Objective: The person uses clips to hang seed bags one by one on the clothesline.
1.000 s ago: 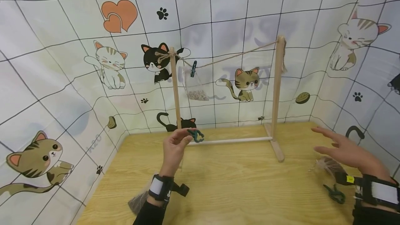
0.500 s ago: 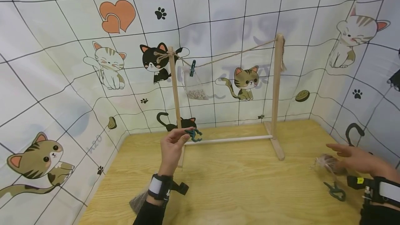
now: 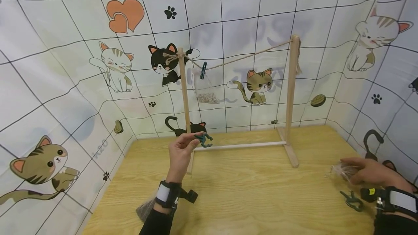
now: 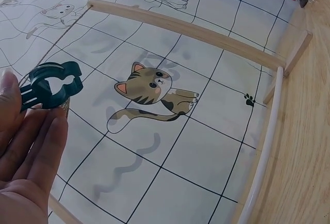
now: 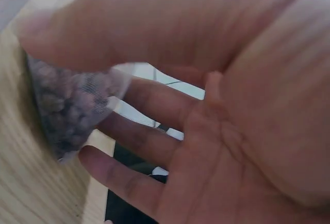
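Note:
My left hand (image 3: 192, 141) is raised in front of the wooden rack (image 3: 289, 93) and pinches a dark teal clip (image 3: 204, 140) between thumb and fingertips; the left wrist view shows this clip (image 4: 51, 84) at the fingertips (image 4: 49, 131). At the table's right edge my right hand (image 3: 356, 171) has come down on a mesh bag of dark grains (image 3: 339, 170). In the right wrist view the thumb lies over the top of the mesh bag (image 5: 67, 110) and the fingers (image 5: 154, 105) reach under it.
A twine line (image 3: 241, 58) runs between the rack's posts. A teal peg (image 3: 203, 70) on it holds a hanging bag of pale grains (image 3: 205, 90). Another clip (image 3: 351, 201) lies on the wooden table (image 3: 248, 191) near my right wrist. A further mesh bag (image 3: 145, 209) lies under my left forearm.
My right hand has dropped from above the table onto the mesh bag and closed its thumb over it. The left hand with its clip has barely moved.

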The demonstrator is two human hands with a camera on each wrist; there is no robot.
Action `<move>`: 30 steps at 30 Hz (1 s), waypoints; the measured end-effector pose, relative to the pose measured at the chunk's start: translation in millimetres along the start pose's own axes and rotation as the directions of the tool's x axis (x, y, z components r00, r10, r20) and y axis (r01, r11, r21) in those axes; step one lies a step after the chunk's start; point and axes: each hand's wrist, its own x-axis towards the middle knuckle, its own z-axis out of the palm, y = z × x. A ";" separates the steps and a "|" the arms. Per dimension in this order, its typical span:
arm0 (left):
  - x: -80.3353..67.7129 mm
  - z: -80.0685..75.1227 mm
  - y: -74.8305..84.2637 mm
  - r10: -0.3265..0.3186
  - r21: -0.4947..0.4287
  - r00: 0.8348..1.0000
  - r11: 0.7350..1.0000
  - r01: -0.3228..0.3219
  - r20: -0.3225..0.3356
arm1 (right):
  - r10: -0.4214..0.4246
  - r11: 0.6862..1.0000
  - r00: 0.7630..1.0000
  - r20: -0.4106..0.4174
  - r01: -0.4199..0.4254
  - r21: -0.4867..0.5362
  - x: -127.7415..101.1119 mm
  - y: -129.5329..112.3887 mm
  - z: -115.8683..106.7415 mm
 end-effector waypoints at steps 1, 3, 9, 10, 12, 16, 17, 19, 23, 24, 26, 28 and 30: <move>0.3 0.3 -0.2 -0.001 0.004 1.000 1.000 0.000 0.000 | 0.007 1.000 1.000 -0.012 -0.008 -0.014 0.4 1.2 0.8; 0.7 0.7 -0.4 -0.002 0.007 1.000 1.000 0.002 0.002 | 0.006 0.999 1.000 -0.027 -0.006 -0.032 0.8 3.8 1.9; 0.4 1.0 -0.1 -0.018 0.011 1.000 1.000 0.018 0.001 | 0.032 0.999 0.996 -0.080 -0.034 -0.018 2.9 7.6 5.6; 0.2 1.0 0.1 -0.020 0.012 1.000 1.000 0.020 0.000 | 0.044 0.999 0.995 -0.091 -0.046 -0.020 3.3 8.0 6.0; -0.1 1.1 0.2 -0.024 0.014 1.000 1.000 0.024 0.000 | 0.063 0.998 0.993 -0.097 -0.063 -0.003 4.4 9.6 6.1; -0.8 1.4 0.6 -0.024 0.006 1.000 1.000 0.024 0.001 | 0.093 0.995 0.987 -0.129 -0.097 -0.025 7.0 14.1 6.2; -0.8 1.3 0.5 -0.023 0.005 1.000 1.000 0.023 0.002 | 0.104 0.993 0.985 -0.138 -0.110 -0.034 7.6 15.0 6.4; -1.0 1.1 0.4 -0.020 0.003 1.000 1.000 0.020 0.004 | 0.113 0.989 0.980 -0.165 -0.126 -0.075 8.4 17.1 6.5; -0.9 0.8 -0.4 -0.018 0.014 1.000 1.000 0.017 0.008 | 0.120 0.981 0.971 -0.209 -0.148 -0.122 8.5 17.8 6.6; -0.8 0.8 -0.6 -0.018 0.016 1.000 1.000 0.018 0.008 | 0.125 0.981 0.967 -0.220 -0.154 -0.122 8.5 17.3 6.9; -0.5 0.8 -0.9 -0.017 0.021 1.000 1.000 0.017 0.007 | 0.141 0.979 0.962 -0.235 -0.170 -0.110 8.9 15.6 7.3; -0.3 0.9 -1.0 -0.015 0.021 1.000 1.000 0.015 0.003 | 0.166 0.977 0.956 -0.242 -0.192 -0.091 9.8 14.3 7.8; -0.2 0.9 -1.0 -0.011 0.020 1.000 1.000 0.011 -0.001 | 0.186 0.976 0.951 -0.248 -0.207 -0.066 10.9 13.9 8.3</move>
